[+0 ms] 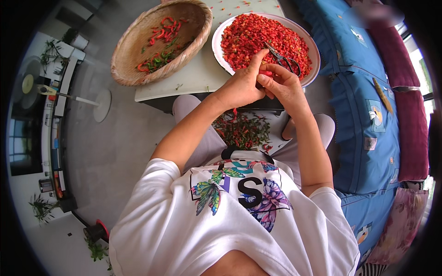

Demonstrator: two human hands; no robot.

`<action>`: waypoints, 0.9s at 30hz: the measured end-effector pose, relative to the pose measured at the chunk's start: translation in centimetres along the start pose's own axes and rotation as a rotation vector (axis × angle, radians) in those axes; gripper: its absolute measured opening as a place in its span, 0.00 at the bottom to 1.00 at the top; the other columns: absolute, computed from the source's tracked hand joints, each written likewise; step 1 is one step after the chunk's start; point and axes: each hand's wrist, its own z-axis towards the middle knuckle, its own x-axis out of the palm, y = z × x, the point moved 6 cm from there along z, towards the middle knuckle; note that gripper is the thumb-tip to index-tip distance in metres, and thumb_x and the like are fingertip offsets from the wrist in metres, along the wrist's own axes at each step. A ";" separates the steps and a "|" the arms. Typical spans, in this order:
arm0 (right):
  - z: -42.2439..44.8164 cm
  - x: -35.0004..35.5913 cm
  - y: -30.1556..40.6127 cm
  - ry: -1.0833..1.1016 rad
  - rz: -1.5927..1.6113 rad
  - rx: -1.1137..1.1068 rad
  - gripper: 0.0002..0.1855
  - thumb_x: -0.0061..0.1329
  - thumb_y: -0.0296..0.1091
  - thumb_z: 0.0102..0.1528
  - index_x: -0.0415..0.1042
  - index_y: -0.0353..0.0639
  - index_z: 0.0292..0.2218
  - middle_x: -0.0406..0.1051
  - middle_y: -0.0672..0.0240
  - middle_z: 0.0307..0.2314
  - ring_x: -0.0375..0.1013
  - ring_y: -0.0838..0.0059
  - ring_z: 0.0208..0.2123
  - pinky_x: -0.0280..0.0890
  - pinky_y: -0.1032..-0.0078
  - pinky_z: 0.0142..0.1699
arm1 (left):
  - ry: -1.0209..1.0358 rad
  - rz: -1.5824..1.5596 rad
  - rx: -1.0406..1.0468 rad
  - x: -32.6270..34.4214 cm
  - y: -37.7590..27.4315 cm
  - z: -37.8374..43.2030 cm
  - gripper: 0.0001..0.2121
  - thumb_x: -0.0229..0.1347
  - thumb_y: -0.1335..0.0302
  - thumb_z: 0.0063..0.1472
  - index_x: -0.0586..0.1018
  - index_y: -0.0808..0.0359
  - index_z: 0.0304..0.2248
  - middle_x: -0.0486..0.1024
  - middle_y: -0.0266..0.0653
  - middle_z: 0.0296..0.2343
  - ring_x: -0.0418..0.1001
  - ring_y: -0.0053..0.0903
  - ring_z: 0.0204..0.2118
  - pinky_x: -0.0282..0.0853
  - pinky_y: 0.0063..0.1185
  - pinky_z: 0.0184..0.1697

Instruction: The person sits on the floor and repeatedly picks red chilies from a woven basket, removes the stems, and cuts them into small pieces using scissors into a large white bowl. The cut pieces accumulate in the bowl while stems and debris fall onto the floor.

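My left hand [243, 86] and my right hand [288, 88] meet over the near edge of a white basin [217, 51]. A red chili pepper [266, 73] is pinched between the thumb and fingers of my right hand. My left forefinger points up and away; its other fingers curl against the right hand, and whether they grip the pepper is hidden. Chopped red chilies [255, 38] fill the basin. A pair of dark-handled scissors [285, 61] lies on them, just beyond my right fingers.
A woven basket [121, 63] with whole chilies [165, 31] stands tilted on the white table [197, 81]. Between my legs lies a pile of chili stalks [243, 132]. A blue-covered sofa [366, 138] runs along the right; a pedestal fan [102, 105] stands left.
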 end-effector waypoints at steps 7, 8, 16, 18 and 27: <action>2.0 -3.8 -2.1 -0.072 0.111 0.028 0.14 0.55 0.32 0.55 0.74 0.33 0.41 0.70 0.74 0.20 0.66 0.87 0.20 0.59 0.86 0.25 | 0.159 -0.480 -0.123 0.8 1.8 3.0 0.36 0.55 0.82 0.55 0.52 0.66 0.61 0.70 0.43 0.48 0.71 0.23 0.47 0.69 0.21 0.48; 2.3 -4.7 -2.5 -0.097 0.137 0.024 0.14 0.55 0.32 0.55 0.74 0.33 0.41 0.71 0.73 0.20 0.66 0.86 0.20 0.59 0.86 0.25 | 0.181 -0.519 -0.108 0.8 2.1 3.5 0.31 0.54 0.80 0.58 0.56 0.67 0.59 0.71 0.42 0.46 0.72 0.21 0.45 0.70 0.20 0.46; 5.3 -5.9 -5.5 -0.115 0.154 -0.018 0.15 0.57 0.33 0.55 0.73 0.32 0.41 0.73 0.72 0.22 0.70 0.86 0.23 0.65 0.85 0.27 | 0.010 -0.828 -0.304 2.2 5.6 4.9 0.15 0.46 0.73 0.67 0.71 0.70 0.51 0.75 0.31 0.35 0.70 0.12 0.29 0.69 0.14 0.33; 6.1 -5.8 -5.9 -0.089 0.090 -0.009 0.18 0.54 0.40 0.57 0.73 0.35 0.44 0.74 0.71 0.26 0.71 0.84 0.26 0.67 0.83 0.33 | -0.051 -0.742 -0.327 1.5 7.2 5.7 0.14 0.46 0.74 0.67 0.72 0.70 0.49 0.75 0.30 0.33 0.68 0.12 0.27 0.68 0.14 0.31; 8.2 -12.2 -10.0 -0.182 -1.279 -0.223 0.18 0.54 0.34 0.48 0.68 0.33 0.38 0.71 0.52 0.31 0.71 0.52 0.38 0.68 0.62 0.44 | -0.246 -0.739 -0.370 -1.6 9.2 7.7 0.13 0.48 0.75 0.66 0.73 0.72 0.47 0.75 0.36 0.31 0.69 0.13 0.25 0.68 0.15 0.29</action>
